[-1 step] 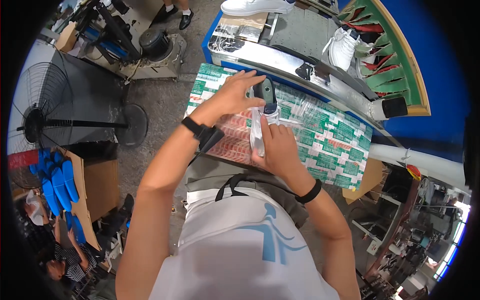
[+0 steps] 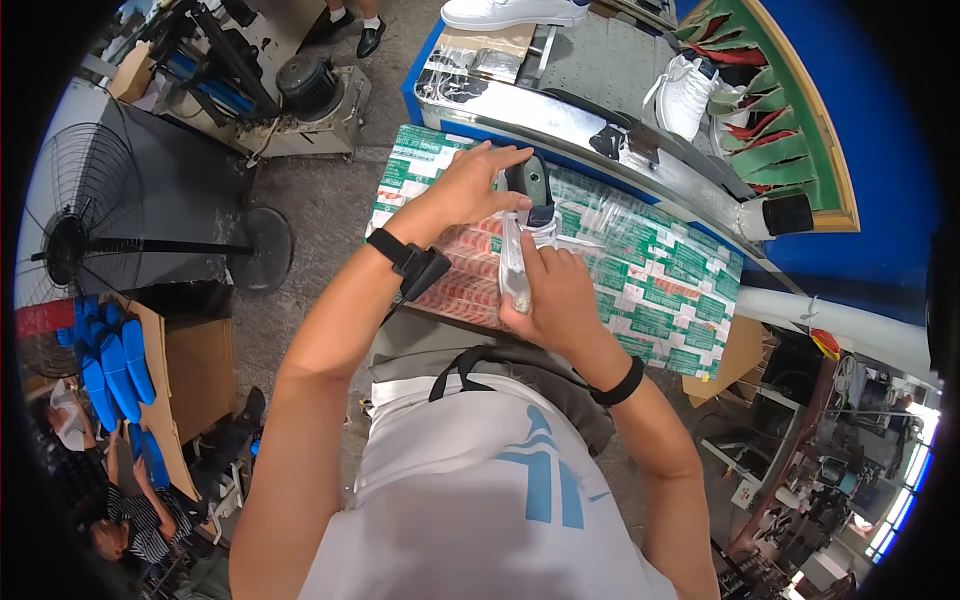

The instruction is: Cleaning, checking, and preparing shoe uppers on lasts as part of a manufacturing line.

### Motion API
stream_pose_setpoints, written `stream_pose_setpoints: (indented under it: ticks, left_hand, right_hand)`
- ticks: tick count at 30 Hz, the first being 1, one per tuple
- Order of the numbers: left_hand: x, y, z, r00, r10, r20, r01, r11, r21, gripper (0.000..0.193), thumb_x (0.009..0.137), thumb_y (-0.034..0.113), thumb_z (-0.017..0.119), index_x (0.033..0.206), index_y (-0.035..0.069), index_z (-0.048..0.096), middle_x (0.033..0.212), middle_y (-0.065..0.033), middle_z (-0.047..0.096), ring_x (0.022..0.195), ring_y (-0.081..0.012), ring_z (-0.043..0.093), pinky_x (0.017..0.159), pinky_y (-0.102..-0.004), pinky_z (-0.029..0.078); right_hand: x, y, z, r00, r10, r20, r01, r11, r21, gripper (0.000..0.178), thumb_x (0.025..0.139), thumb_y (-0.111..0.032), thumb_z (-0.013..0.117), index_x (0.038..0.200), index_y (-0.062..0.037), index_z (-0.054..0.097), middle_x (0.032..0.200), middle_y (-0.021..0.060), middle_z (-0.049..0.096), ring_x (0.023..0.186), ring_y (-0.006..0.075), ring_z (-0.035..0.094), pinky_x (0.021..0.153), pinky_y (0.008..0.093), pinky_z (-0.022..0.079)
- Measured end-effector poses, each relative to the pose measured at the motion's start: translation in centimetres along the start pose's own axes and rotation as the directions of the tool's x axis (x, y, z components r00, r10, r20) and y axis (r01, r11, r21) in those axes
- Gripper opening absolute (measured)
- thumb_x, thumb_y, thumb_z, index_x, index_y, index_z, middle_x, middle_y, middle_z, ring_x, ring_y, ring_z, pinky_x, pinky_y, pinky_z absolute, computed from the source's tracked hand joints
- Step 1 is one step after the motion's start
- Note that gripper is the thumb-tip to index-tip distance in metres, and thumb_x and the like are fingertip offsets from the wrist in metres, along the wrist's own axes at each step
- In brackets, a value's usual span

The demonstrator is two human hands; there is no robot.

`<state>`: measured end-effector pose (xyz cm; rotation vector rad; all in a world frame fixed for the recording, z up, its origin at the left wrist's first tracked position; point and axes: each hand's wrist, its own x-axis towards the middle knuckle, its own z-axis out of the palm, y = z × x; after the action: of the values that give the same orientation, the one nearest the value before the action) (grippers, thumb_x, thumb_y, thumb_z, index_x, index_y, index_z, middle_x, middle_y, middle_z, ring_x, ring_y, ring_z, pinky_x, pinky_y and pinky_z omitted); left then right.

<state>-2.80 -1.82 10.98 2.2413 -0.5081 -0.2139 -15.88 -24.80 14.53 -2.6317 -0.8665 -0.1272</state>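
Observation:
A white lace-up shoe (image 2: pixel 512 268) lies on the table with its toe toward me. A dark shoe last (image 2: pixel 533 184) with a grey-green top fills its heel opening. My left hand (image 2: pixel 470 190) is closed round the last, index finger on the far side and thumb on the near side. On the shoe's front part my right hand (image 2: pixel 560 295) is closed, its index finger laid beside the laces (image 2: pixel 540 234) and its thumb by the toe. Part of the shoe's right side is hidden under that hand.
The table (image 2: pixel 650 290) is covered in green, white and red printed sheeting under clear film. Beyond its far edge runs a conveyor (image 2: pixel 600 75) with white shoes (image 2: pixel 684 98) and a green-and-red strip curtain. A fan (image 2: pixel 70 240) stands left, near blue shoe-shaped pieces (image 2: pixel 118 370) and another person.

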Motion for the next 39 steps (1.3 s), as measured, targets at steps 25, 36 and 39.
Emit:
stream_pose_setpoints:
  ticks: [25,36,39]
  left_hand:
    - [1.4,1.8,1.5,0.999,-0.038,0.013,0.04,0.981,-0.189,0.081,0.088,0.029,0.094,0.161,0.014,0.062,0.168,-0.031,0.051,0.164,-0.0425,0.041,0.129,-0.0478,0.04]
    - [1.9,2.7,1.7,1.0,-0.009,0.01,0.011,0.977,-0.212,0.079,0.088,0.024,0.094,0.16,0.013,0.062,0.165,-0.0237,0.057,0.164,-0.0367,0.043,0.13,-0.0452,0.039]
    - [1.7,3.1,1.3,0.996,-0.071,0.049,0.081,0.959,-0.273,0.079,0.088,0.023,0.094,0.159,0.013,0.063,0.167,-0.0231,0.056,0.162,-0.0358,0.046,0.13,-0.0442,0.039]
  right_hand:
    - [-3.9,3.4,-2.6,0.999,0.017,0.039,-0.014,0.998,-0.063,0.089,0.082,-0.028,0.082,0.157,0.0102,0.052,0.113,0.0212,0.065,0.102,0.0393,0.064,0.094,0.0513,0.052]
    - [-2.7,2.2,-1.7,0.965,0.256,-0.051,-0.231,0.928,0.29,0.08,0.083,-0.023,0.081,0.153,0.0091,0.056,0.108,0.0207,0.065,0.101,0.04,0.065,0.091,0.0499,0.051]
    - [-3.4,3.0,-1.9,0.976,0.219,-0.023,-0.21,0.956,0.203,0.08,0.083,-0.022,0.08,0.153,0.0089,0.057,0.11,0.0205,0.067,0.101,0.0403,0.065,0.09,0.0507,0.051]
